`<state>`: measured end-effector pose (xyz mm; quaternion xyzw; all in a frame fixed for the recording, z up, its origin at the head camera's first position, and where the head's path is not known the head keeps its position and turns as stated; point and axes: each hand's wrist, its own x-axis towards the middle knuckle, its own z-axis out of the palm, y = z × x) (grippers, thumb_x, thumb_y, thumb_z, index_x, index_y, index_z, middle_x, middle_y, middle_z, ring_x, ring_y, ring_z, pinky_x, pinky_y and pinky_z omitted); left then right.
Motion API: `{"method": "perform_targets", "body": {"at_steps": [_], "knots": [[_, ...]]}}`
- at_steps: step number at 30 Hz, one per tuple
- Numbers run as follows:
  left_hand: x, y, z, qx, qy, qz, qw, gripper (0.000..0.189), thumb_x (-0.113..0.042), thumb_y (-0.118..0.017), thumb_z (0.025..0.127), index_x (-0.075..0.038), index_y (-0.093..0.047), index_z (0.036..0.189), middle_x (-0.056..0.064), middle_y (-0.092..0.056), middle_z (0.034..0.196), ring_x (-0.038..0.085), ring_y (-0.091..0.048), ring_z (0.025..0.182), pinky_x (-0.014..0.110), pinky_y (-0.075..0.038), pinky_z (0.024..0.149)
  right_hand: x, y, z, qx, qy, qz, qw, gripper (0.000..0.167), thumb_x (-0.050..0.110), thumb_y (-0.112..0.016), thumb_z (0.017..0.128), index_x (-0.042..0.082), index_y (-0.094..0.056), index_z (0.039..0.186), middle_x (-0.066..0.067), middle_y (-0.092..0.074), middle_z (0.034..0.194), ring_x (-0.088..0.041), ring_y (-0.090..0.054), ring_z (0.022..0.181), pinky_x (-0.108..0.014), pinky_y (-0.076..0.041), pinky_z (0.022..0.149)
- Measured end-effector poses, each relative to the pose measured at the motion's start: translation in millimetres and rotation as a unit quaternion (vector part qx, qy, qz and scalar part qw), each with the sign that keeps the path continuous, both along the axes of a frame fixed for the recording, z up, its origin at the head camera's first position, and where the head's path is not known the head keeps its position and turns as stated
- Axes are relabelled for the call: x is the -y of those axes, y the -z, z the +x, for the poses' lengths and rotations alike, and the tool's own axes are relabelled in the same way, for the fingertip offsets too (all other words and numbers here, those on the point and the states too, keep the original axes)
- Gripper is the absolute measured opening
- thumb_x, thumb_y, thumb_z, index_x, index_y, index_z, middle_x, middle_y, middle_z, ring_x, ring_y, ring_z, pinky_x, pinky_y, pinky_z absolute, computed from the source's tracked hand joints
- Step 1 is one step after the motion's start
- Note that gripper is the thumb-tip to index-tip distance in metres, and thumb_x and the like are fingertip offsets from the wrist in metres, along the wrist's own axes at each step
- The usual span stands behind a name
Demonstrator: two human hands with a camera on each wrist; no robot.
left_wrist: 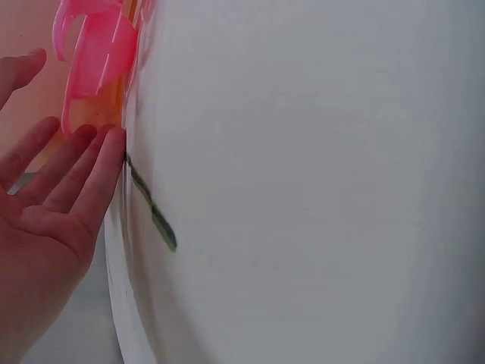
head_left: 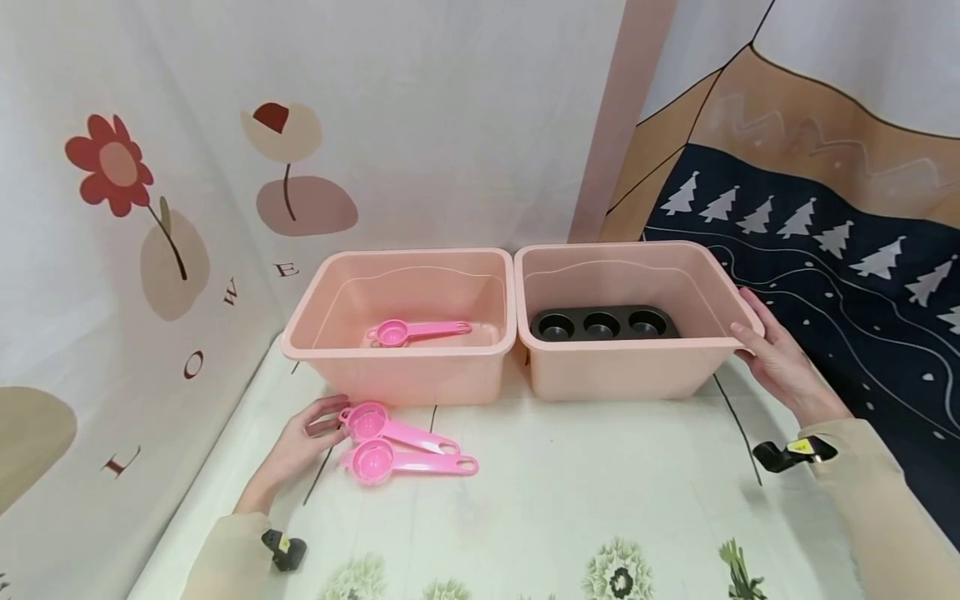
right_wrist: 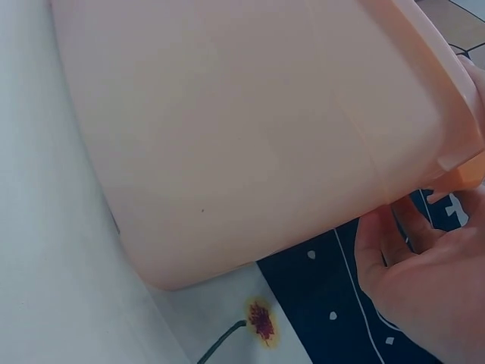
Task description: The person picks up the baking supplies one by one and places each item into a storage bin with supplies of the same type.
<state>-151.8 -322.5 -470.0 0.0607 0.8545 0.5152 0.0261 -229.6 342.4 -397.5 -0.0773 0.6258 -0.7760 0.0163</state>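
My left hand [head_left: 309, 442] is beside two pink measuring scoops on the table, its fingertips right at the tab end of the upper scoop [head_left: 367, 422]. In the left wrist view its fingers [left_wrist: 95, 178] are loosely extended, the thumb apart from them. The lower scoop [head_left: 373, 462] lies just in front, its handle pointing right. My right hand [head_left: 783, 367] grips the right-hand corner of a pink plastic bin [head_left: 615, 369], thumb over the rim. In the right wrist view the bin's wall [right_wrist: 227, 144] hides part of this hand. Inside that bin is a dark muffin pan [head_left: 578, 320].
A second pink bin [head_left: 405, 379] stands against the first on the left, with a pink measuring scoop [head_left: 392, 333] inside. Printed cloth [head_left: 450, 125] hangs close behind both bins and along the left side. A light floral cloth [head_left: 570, 500] covers the table.
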Motion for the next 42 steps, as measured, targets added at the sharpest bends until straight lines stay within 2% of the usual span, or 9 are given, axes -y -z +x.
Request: {"method": "perform_targets", "body": {"at_steps": [5, 11, 14, 17, 23, 25, 30, 34, 42], "knots": [[-1.8, 0.4, -0.2, 0.002, 0.009, 0.013, 0.9999, 0.059, -0.007, -0.069, 0.089, 0.003, -0.042, 0.140, 0.030, -0.049, 0.132, 0.043, -0.055, 0.112, 0.026, -0.052, 0.083, 0.5, 1.8, -0.2, -0.013, -0.005, -0.010, 0.9999, 0.070, 0.004, -0.048, 0.100, 0.026, -0.011, 0.157, -0.002, -0.018, 0.150, -0.008, -0.032, 0.123, -0.015, -0.035, 0.090], [-2.1, 2.1, 0.7, 0.001, 0.020, 0.029, 0.9994, 0.061, -0.002, -0.070, 0.087, 0.006, -0.041, 0.140, 0.030, -0.051, 0.124, 0.023, -0.061, 0.098, 0.024, -0.052, 0.078, -0.5, 2.0, -0.2, -0.010, -0.006, 0.001, 0.9999, 0.070, 0.006, -0.047, 0.101, 0.028, -0.010, 0.156, -0.002, -0.015, 0.151, -0.013, -0.025, 0.128, -0.015, -0.034, 0.090], [-0.7, 1.8, 2.7, 0.006, 0.023, 0.023, 0.9995, 0.061, -0.002, -0.069, 0.087, 0.006, -0.041, 0.140, 0.027, -0.053, 0.117, 0.019, -0.061, 0.094, 0.025, -0.053, 0.077, -1.1, 2.2, -0.3, -0.008, -0.005, 0.008, 0.9999, 0.070, 0.006, -0.046, 0.102, 0.027, -0.008, 0.157, -0.002, -0.013, 0.152, -0.016, -0.021, 0.130, -0.014, -0.034, 0.089], [1.3, 0.2, 5.6, 0.020, 0.027, 0.009, 0.9994, 0.061, -0.004, -0.069, 0.088, 0.006, -0.041, 0.140, 0.024, -0.053, 0.114, 0.022, -0.060, 0.096, 0.025, -0.053, 0.077, -1.2, 2.6, -0.7, -0.008, -0.006, 0.009, 0.9999, 0.070, 0.007, -0.046, 0.102, 0.026, -0.007, 0.157, -0.002, -0.013, 0.152, -0.017, -0.019, 0.132, -0.014, -0.034, 0.089], [7.0, -2.7, 11.1, 0.039, 0.044, -0.015, 0.9981, 0.063, -0.007, -0.070, 0.088, 0.002, -0.041, 0.143, 0.024, -0.048, 0.131, 0.035, -0.053, 0.108, 0.027, -0.051, 0.080, -0.3, 3.3, -0.5, -0.013, -0.005, -0.007, 0.9999, 0.069, 0.005, -0.047, 0.101, 0.028, -0.012, 0.156, 0.000, -0.017, 0.150, -0.010, -0.028, 0.126, -0.015, -0.035, 0.089], [8.9, -3.6, 13.1, 0.040, 0.046, -0.025, 0.9978, 0.065, -0.007, -0.070, 0.087, 0.002, -0.040, 0.144, 0.024, -0.046, 0.129, 0.037, -0.051, 0.110, 0.028, -0.051, 0.081, 0.1, 3.3, -0.5, -0.013, -0.006, -0.012, 0.9998, 0.069, 0.005, -0.047, 0.101, 0.028, -0.012, 0.156, 0.000, -0.018, 0.150, -0.008, -0.030, 0.124, -0.015, -0.035, 0.089], [10.5, -4.8, 16.9, 0.042, 0.037, -0.045, 0.9974, 0.072, -0.011, -0.074, 0.084, 0.000, -0.038, 0.145, 0.019, -0.042, 0.120, 0.033, -0.048, 0.111, 0.032, -0.047, 0.087, 0.2, 3.7, -1.1, -0.012, -0.012, -0.014, 0.9998, 0.069, 0.006, -0.046, 0.101, 0.027, -0.011, 0.156, 0.000, -0.016, 0.150, -0.008, -0.029, 0.125, -0.015, -0.035, 0.090], [12.4, -2.4, 16.7, 0.041, 0.029, -0.060, 0.9970, 0.071, -0.013, -0.075, 0.084, 0.001, -0.040, 0.144, 0.018, -0.043, 0.121, 0.031, -0.047, 0.112, 0.030, -0.045, 0.088, 0.0, 4.0, -1.2, -0.006, -0.012, -0.011, 0.9998, 0.068, 0.007, -0.046, 0.102, 0.029, -0.011, 0.156, 0.000, -0.014, 0.151, -0.010, -0.025, 0.127, -0.014, -0.035, 0.090], [16.3, 0.1, 16.1, 0.042, 0.027, -0.041, 0.9979, 0.071, -0.010, -0.077, 0.081, -0.001, -0.038, 0.139, 0.017, -0.051, 0.117, 0.028, -0.049, 0.103, 0.034, -0.046, 0.083, -0.6, 3.3, -0.9, -0.002, -0.008, -0.004, 1.0000, 0.068, 0.010, -0.047, 0.102, 0.030, -0.010, 0.156, 0.000, -0.012, 0.152, -0.012, -0.022, 0.129, -0.013, -0.035, 0.090]]}}
